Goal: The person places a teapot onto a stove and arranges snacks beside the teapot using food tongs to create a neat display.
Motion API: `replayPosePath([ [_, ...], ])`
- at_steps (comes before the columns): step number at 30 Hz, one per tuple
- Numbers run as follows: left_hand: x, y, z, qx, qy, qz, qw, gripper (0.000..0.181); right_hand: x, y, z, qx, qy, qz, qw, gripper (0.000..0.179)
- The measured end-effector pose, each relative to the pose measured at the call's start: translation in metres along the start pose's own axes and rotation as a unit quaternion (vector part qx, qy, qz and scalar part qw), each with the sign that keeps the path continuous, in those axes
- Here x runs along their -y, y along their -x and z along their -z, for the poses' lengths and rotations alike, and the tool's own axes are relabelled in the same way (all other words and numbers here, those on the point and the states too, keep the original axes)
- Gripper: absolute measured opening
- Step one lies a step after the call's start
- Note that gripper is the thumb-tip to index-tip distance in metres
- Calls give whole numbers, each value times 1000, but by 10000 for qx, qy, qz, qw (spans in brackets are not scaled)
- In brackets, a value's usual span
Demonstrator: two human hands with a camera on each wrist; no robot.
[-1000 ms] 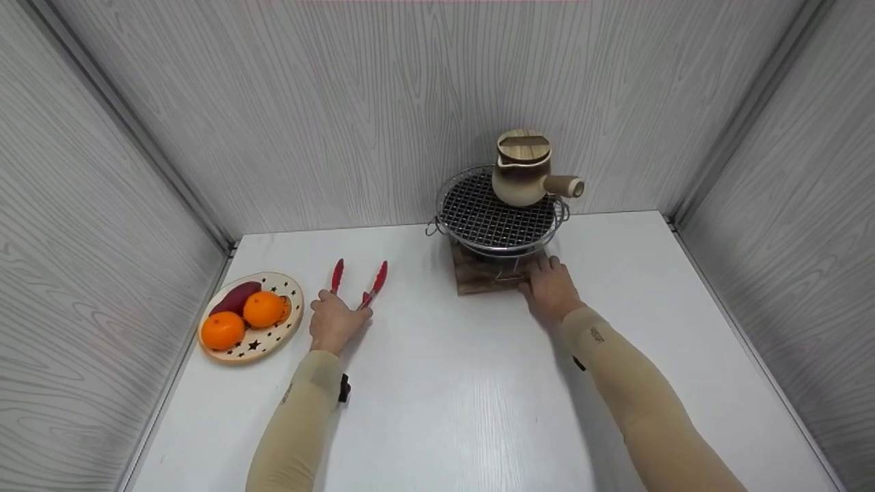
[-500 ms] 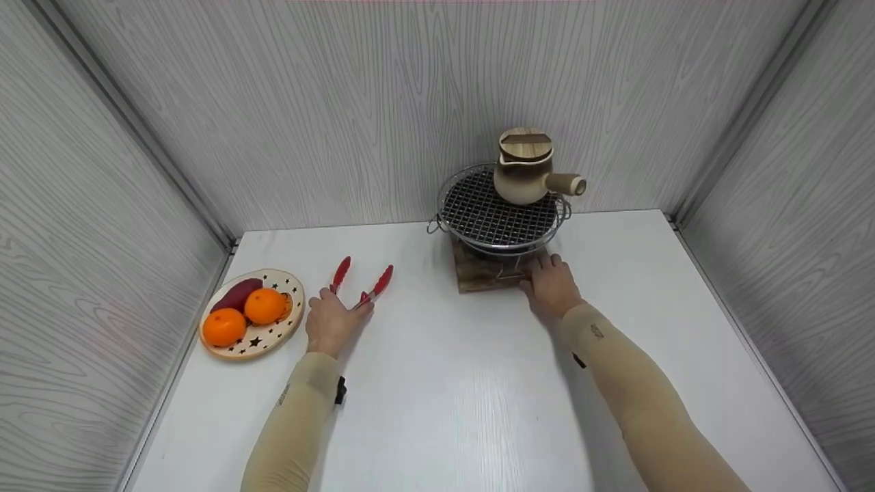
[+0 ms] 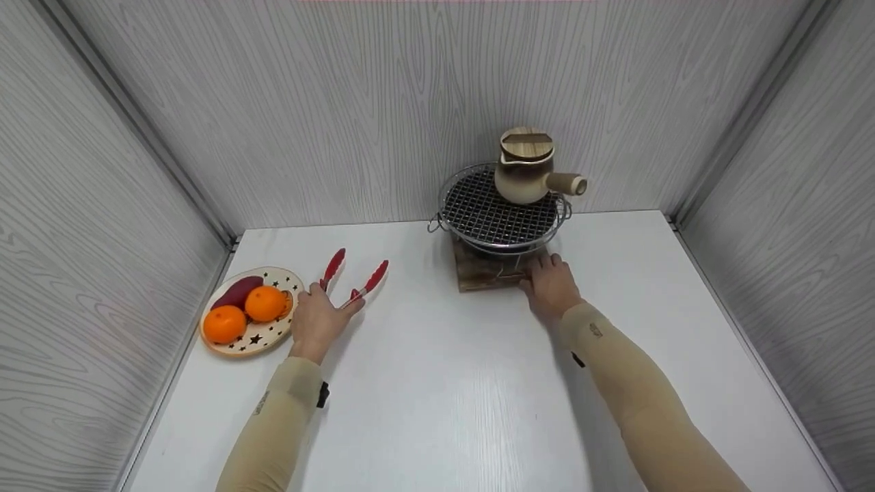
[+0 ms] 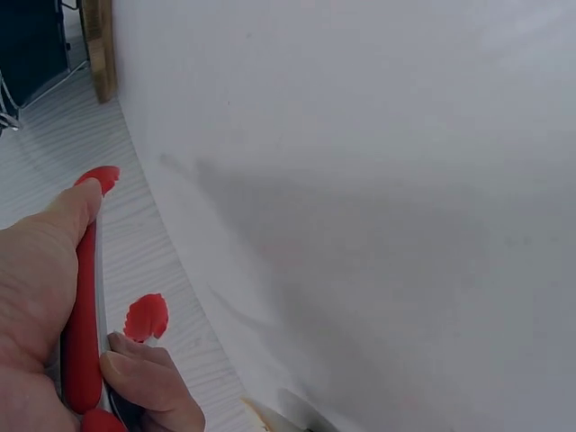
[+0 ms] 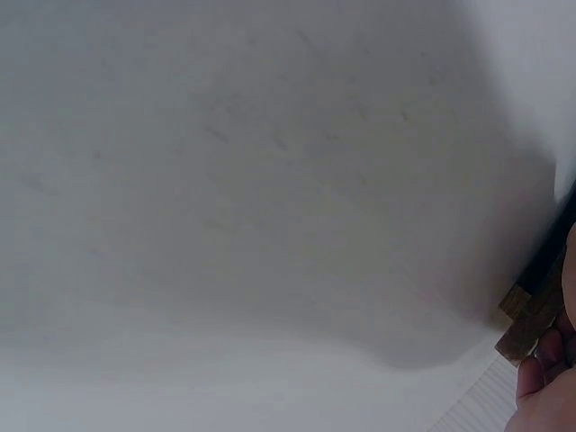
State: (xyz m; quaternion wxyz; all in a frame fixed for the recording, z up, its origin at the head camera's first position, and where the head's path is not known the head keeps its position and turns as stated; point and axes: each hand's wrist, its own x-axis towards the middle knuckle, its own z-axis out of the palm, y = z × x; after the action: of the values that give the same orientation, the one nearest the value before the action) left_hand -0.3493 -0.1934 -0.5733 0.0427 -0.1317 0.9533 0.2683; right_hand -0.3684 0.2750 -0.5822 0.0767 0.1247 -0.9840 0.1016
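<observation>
With a plate [image 3: 276, 329] lying at its nine o'clock, the left hand [image 3: 318, 322] is gripping spread, red-tipped tongs [image 3: 374, 277] pointing toward one o'clock, while the right hand [image 3: 552, 287] is holding the wooden grill base [image 3: 478, 276] at its four o'clock corner.

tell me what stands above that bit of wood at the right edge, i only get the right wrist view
Observer: A round grill stands above that wooden base.
Operator: ok anything on top of it
Observer: Yes, a lidded pot sits on it.
Operator: and what is the other side holding
Observer: The left grip holds red tongs, their tips spread apart.
</observation>
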Motion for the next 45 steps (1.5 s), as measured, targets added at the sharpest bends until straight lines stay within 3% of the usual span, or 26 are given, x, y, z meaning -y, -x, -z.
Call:
replayPosePath([
  [12,13,21,29,-265,-251,-401,9985,115,-6,-4,-11,-223,132,52,9997,45],
  [19,24,34,45,-526,-296,-657,9960,106,1,1,-3,-215,85,3,9997,44],
  [26,35,40,53,-661,-554,-755,9934,110,-15,-10,-27,-161,138,-82,9997,48],
  [34,43,46,58,-773,-618,-553,9935,106,-7,-6,-17,-84,-36,-182,9998,47],
  [40,50,50,63,-840,-591,-491,9935,109,-18,-12,-33,-188,-12,-111,9998,48],
  [45,57,53,64,-1051,-614,-511,9913,105,-19,-13,-30,11,81,-141,9999,53],
])
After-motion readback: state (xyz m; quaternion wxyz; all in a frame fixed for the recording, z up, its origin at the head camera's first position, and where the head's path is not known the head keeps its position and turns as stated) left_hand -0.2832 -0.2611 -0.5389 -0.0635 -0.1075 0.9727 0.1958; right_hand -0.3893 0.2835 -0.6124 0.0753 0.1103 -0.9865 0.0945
